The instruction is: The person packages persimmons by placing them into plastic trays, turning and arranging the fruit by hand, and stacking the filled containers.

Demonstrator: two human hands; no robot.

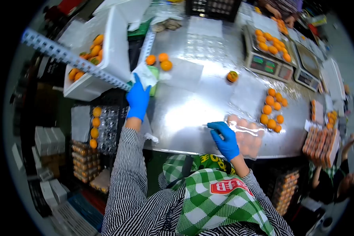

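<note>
My left hand [138, 99], in a blue glove, reaches to the left edge of the metal table. Its index finger stretches onto a white sheet [146, 77] that lies over a green pack [155, 74], with the thumb apart. My right hand [225, 142], also blue-gloved, hovers near the front edge with bent, closed fingers; a tiny pale bit shows at the fingertips, too small to name. Beside it lies a clear-wrapped tray of round orange fruit [247, 137]. A single persimmon [232, 76] sits farther back, and three orange fruits [163, 62] lie beyond the green pack.
A white foam box [120, 51] with persimmons stands at left behind a perforated metal rail [74, 59]. Loose fruits [269, 100] and a scale [267, 67] are at right. A clear tray [204, 47] lies at the back. Other people work at far right and back right.
</note>
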